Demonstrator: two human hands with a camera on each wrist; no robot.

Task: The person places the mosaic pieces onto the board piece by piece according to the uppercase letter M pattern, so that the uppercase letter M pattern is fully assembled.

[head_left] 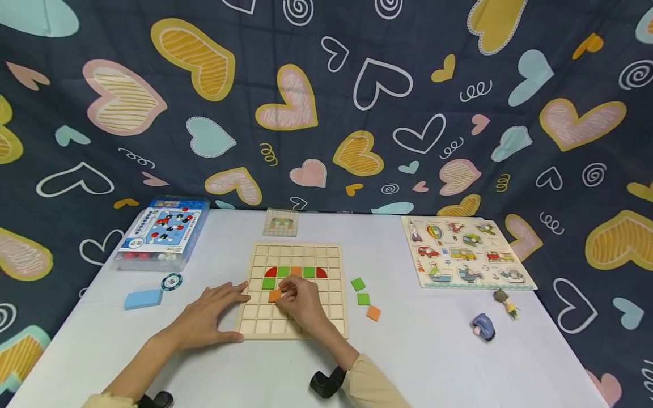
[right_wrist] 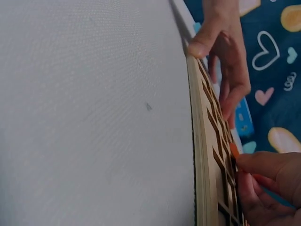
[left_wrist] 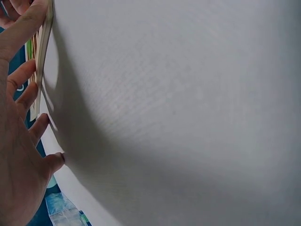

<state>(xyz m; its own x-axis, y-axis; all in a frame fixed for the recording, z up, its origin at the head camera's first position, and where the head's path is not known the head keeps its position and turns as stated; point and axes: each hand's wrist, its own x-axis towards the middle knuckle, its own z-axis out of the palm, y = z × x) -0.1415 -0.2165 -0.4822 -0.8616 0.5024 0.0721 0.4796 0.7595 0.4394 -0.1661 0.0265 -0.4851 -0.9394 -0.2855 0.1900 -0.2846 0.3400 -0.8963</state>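
Note:
A wooden grid board lies on the white table. One row holds a red rounded piece, a green tile, an orange tile, another green tile and a second red piece; a green tile sits below the row's left end. My right hand pinches an orange square tile at its edge, low over the grid. With fingers spread, my left hand steadies the board's left side, its thumb at the near corner.
Two green tiles and an orange tile lie right of the board. Behind it is a pattern card. Left: a boxed molecule set, round chip, blue block. Right: a vehicle puzzle and two figurines.

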